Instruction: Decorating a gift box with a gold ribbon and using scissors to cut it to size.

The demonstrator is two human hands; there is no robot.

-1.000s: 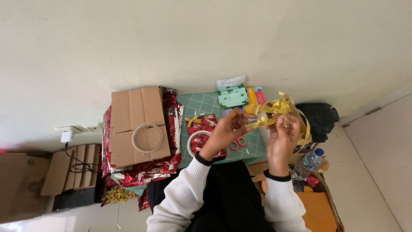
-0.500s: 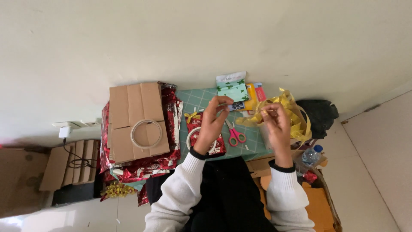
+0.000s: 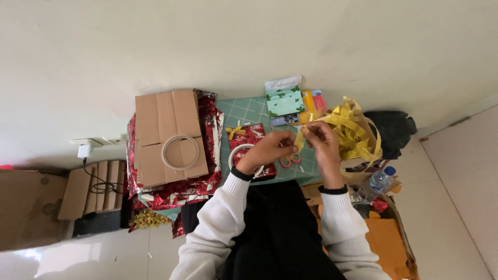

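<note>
While both sleeves reach up from 6 o'clock, the left hand (image 3: pixel 271 149) and right hand (image 3: pixel 320 137) meet over the green cutting mat (image 3: pixel 249 111), each pinching 1 end of a yellow ribbon (image 3: pixel 303 136), likely to keep it taut. At 9 o'clock lies a wrapped red gift (image 3: pixel 250 136); pink scissors (image 3: pixel 288 161) lie beneath. Farther, at 2 o'clock, loose ribbon (image 3: pixel 353 129) piles up.

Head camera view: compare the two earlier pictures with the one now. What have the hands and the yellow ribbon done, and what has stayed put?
The left hand and right hand were apart half a second ago; now they have closed in together, both pinching the yellow ribbon above the green cutting mat. The scissors, the tape roll on the cardboard and the wrapped gift lie as before.
</note>
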